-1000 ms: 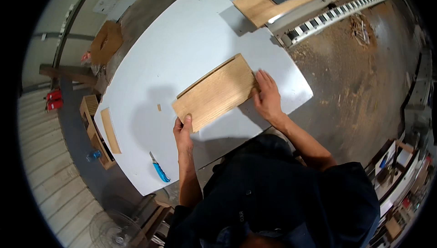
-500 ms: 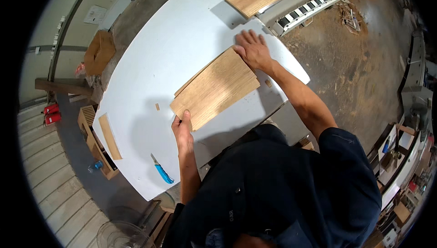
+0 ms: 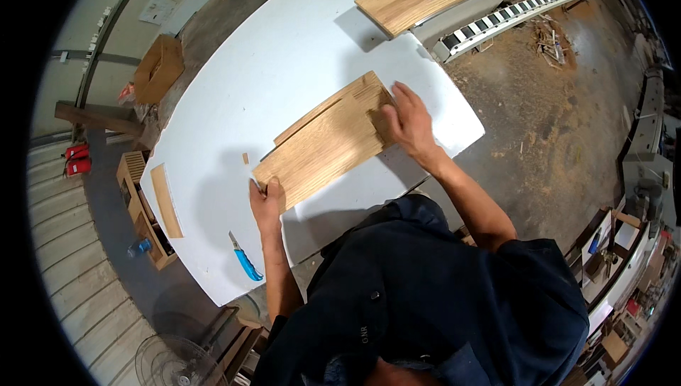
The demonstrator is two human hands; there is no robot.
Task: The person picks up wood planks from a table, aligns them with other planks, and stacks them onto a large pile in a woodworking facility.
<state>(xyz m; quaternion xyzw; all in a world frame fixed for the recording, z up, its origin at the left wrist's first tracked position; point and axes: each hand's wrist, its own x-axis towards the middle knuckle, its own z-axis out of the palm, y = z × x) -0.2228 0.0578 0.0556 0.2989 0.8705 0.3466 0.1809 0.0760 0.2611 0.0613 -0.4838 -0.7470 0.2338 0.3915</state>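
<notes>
A top wooden plank (image 3: 316, 146) lies slantwise over at least one more wooden board (image 3: 369, 82), whose far edge and right end show beyond it. My left hand (image 3: 267, 209) grips the plank's near-left corner, thumb on the upper face and fingers hidden beneath. At the right end of the boards is my right hand (image 3: 416, 127), thumb and fingers apart, the thumb over the shaded end. Whether it presses on the wood is hard to tell. Left of my left hand, a blue-handled utility knife (image 3: 245, 262) lies with its blade out.
The white tabletop (image 3: 234, 95) also bears a narrow wood strip (image 3: 166, 202) and a small wood chip (image 3: 245, 158). Beyond its far right edge stands a machine with a wooden panel (image 3: 404, 3) and a striped curved rail (image 3: 511, 24). A cardboard box (image 3: 159, 70) sits at the left.
The top plank has slid left and nearer to me with my left hand, baring more of the board below. My right hand has shifted from the far-right corner down along the right end.
</notes>
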